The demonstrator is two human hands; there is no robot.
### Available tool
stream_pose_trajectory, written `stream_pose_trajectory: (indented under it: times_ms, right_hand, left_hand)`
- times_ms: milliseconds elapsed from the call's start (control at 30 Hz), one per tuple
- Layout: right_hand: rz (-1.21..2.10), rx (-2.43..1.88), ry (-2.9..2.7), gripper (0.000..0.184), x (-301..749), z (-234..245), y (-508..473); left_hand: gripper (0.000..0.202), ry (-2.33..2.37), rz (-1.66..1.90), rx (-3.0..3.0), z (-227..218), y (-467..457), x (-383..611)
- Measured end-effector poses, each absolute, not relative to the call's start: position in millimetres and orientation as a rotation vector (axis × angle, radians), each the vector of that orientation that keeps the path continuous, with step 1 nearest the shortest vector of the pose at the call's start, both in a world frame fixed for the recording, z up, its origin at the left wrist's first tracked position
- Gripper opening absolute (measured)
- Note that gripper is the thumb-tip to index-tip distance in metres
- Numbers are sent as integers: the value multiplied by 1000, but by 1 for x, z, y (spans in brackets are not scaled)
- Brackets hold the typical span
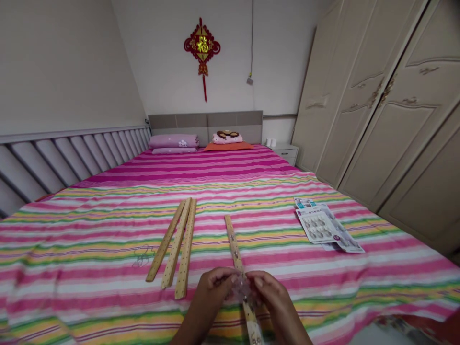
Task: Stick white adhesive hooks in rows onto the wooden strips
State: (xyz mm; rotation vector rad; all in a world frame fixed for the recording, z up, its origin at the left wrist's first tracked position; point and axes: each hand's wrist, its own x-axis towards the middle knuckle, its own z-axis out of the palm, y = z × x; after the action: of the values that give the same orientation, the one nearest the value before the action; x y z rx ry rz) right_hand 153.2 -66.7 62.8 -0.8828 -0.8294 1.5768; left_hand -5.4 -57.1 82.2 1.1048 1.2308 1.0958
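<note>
Fingers [227, 284] of the left hand [212, 289] and right hand [275, 292] pinch clear plastic [241, 289] over a wooden strip [238, 264] partly bearing metal pieces [235, 254], three strips [177, 244] seemingly unfitted.

In front of me a wide bed [201, 170] stretches to a grey-beige headboard [179, 120], its striped cover [97, 215] pink, white, yellow and green. To my left runs a grey slatted rail [77, 155] beneath a plain wall [64, 62]. Ahead, on the pale back wall [158, 52], I see a red hanging ornament [202, 44] and a dangling cord [252, 38]. Cream wardrobes [359, 96] tower on my right, near a small white nightstand [288, 154]. The light is soft and rather dim.
</note>
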Motion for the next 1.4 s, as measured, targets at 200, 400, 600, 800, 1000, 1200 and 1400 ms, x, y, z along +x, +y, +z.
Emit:
stream_pose_trajectory:
  times_ms: [200, 400, 600, 800, 1000, 1200, 1400]
  right_hand:
    - [1660, -905, -1004, 31, 143, 59, -64]
    - [1687, -893, -986, 35, 135, 42, -62]
    - [1674, -933, -947, 35, 135, 46, -62]
    - [1655, -930, -962, 35, 135, 52, -63]
    - [1629, -935, -973, 36, 136, 57, -64]
    - [1592, -966, -957, 37, 134, 49, -64]
    - [1580, -965, -972, 35, 134, 54, -65]
  left_hand:
    - [23, 1162, 1106, 1087, 81, -56, 1]
    - [33, 1181, 1137, 946, 71, -53, 5]
    - [40, 1108, 1155, 716, 63, -51, 8]
    - [37, 1009, 1149, 649, 67, -56, 12]
    - [37, 992, 1128, 644, 67, -57, 14]
    - [36, 976, 1148, 642, 70, -58, 16]
    - [34, 959, 1174, 622, 73, -59, 17]
